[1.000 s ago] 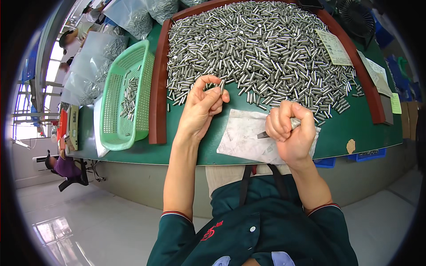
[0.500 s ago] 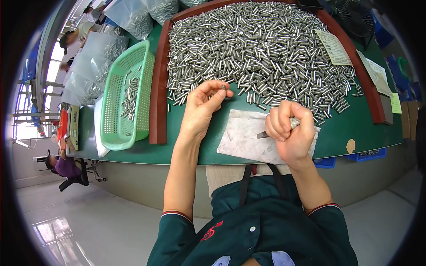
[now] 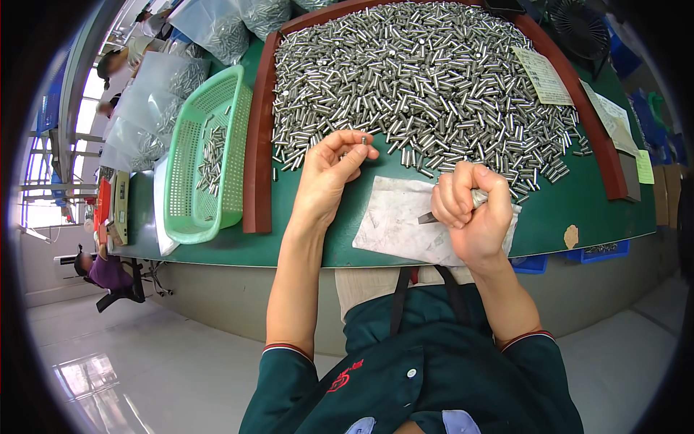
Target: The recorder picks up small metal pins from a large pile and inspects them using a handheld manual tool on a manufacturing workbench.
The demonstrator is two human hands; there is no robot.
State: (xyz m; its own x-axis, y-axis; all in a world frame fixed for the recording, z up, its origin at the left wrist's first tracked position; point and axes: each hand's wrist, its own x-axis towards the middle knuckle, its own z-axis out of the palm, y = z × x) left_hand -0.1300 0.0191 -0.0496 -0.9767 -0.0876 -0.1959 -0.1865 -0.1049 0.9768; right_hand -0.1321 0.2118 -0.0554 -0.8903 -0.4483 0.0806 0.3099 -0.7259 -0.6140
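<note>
Between the thumb and fingertips of my left hand (image 3: pixel 329 170) a small metal pin (image 3: pixel 364 141) is pinched, just in front of a big heap of the same shiny pins (image 3: pixel 412 79). My right hand (image 3: pixel 473 210) is closed in a fist around a tool (image 3: pixel 427 218). A flat grey blade sticks out of that fist on the left, and a pale handle end shows between thumb and finger; the rest is hidden by the fingers. Under the right hand lies a stained white cloth or bag (image 3: pixel 394 220) on the green tabletop (image 3: pixel 340 242).
Reddish-brown rails (image 3: pixel 259 159) border the heap. On the left, a green perforated basket (image 3: pixel 230 195) holds some pins, beside clear bags (image 3: pixel 148 101) of pins. Paper sheets (image 3: pixel 543 77) lie at the right; a black fan (image 3: pixel 578 29) stands behind. People sit farther left.
Hardly anything differs. Both hands keep their places and their holds; the tool's blade sits a touch higher.
</note>
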